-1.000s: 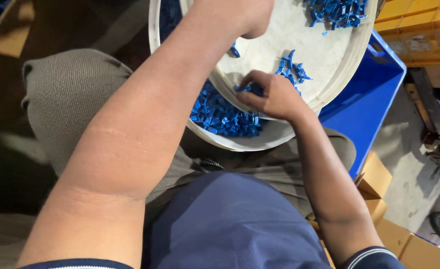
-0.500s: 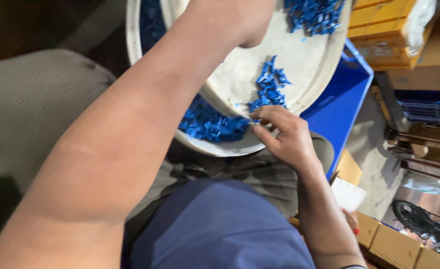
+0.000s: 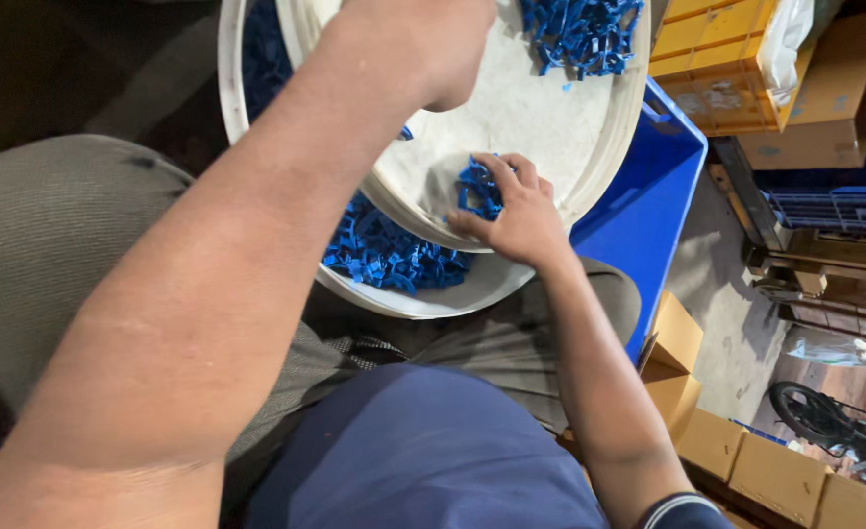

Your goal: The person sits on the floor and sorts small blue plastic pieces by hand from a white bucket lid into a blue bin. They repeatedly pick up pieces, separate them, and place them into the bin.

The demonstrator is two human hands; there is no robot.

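Right hand (image 3: 519,211): fingers curled down over a small clump of blue plastic pieces (image 3: 479,188), touching it on the white tray (image 3: 511,108).
Left hand (image 3: 423,44): raised above the tray; grip cannot be told.
Nearer hand: the right.
Larger heap (image 3: 389,250): in the tub (image 3: 443,299) below, left of the right hand.

two hands, left (image 3: 423,49) and right (image 3: 516,216), two white round trays, upper (image 3: 590,137) and lower (image 3: 452,299), three heaps of small blue plastic parts (image 3: 389,255), one blue crate (image 3: 648,196), one yellow crate (image 3: 712,64), roughly five cardboard boxes (image 3: 673,338)
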